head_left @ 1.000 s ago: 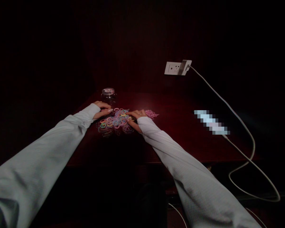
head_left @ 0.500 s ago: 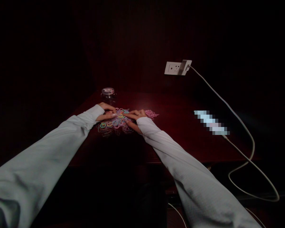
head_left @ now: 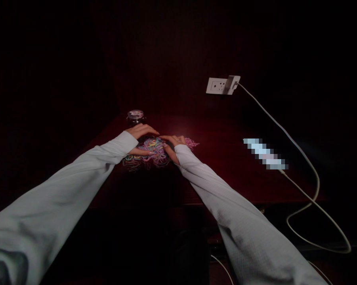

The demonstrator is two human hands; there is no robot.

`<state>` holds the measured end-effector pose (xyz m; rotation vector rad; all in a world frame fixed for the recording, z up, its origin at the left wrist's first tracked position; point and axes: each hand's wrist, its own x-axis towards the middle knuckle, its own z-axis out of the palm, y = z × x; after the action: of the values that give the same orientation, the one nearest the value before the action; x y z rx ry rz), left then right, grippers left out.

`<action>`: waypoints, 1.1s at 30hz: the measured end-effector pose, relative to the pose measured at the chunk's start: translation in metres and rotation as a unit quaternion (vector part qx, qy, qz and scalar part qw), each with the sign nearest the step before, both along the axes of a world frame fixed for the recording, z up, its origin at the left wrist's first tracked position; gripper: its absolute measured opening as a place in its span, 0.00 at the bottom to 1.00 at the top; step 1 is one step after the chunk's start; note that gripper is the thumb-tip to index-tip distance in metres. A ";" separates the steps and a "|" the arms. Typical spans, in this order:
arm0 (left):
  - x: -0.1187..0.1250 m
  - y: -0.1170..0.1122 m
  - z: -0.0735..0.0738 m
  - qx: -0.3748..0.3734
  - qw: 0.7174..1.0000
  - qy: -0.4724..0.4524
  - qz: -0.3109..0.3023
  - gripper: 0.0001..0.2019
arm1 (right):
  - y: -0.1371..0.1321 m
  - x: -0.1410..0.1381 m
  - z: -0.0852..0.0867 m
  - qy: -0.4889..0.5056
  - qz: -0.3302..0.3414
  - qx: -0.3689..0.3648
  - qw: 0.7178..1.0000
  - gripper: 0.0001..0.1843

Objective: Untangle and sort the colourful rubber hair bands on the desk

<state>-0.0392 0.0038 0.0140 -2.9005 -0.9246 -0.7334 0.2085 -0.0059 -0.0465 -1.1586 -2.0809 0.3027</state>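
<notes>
Where the dark red bench (head_left: 222, 174) runs back to the far wall, we see a lidded jar (head_left: 136, 115) at the far left, just beyond our left hand (head_left: 140, 130), which partly hides it. Far right on the wall sits a white socket (head_left: 216, 86) with a charger (head_left: 233, 82) plugged in; its white cable (head_left: 281, 126) loops down to a pixelated object (head_left: 264, 153) on the right of the bench, well apart from our hands.

We have the tangled, many-coloured bands (head_left: 155, 148) lying between our left hand and our right hand (head_left: 176, 141). Our left hand arches over their left part, fingers on the far side, thumb on the near side, spread and gripping nothing we can see. Our right hand reaches in from the right, thumb and forefinger apart; whether it pinches a band, we cannot tell. Just right of it lie some pink bands (head_left: 191, 143).

We count two heaps of bands, too tangled to number singly, one jar, one socket, one charger and one pixelated object.
</notes>
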 end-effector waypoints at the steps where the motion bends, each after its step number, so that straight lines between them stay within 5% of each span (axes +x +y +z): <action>1: 0.001 0.001 -0.001 0.004 1.000 0.013 -0.009 0.40 | 0.001 0.000 0.000 0.005 -0.004 -0.001 1.000 0.20; 6: 0.005 0.004 -0.005 -0.023 0.998 0.048 -0.020 0.42 | 0.000 0.007 0.010 0.057 -0.055 -0.021 0.997 0.16; 11: 0.006 0.004 -0.010 -0.042 0.999 0.027 -0.012 0.29 | 0.001 0.013 0.018 0.089 -0.104 -0.067 0.988 0.14; 21: 0.010 -0.004 -0.002 -0.107 0.991 -0.066 0.038 0.17 | 0.000 0.014 0.010 0.066 -0.054 -0.033 0.996 0.13; 33: 0.014 -0.002 -0.006 -0.256 0.918 -0.277 0.124 0.24 | 0.001 0.013 0.008 0.015 -0.037 -0.045 0.998 0.14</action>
<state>-0.0257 0.0013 0.0076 -2.9115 -1.7347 -1.5355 0.2213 -0.0051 -0.0386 -1.2729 -2.0120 0.3793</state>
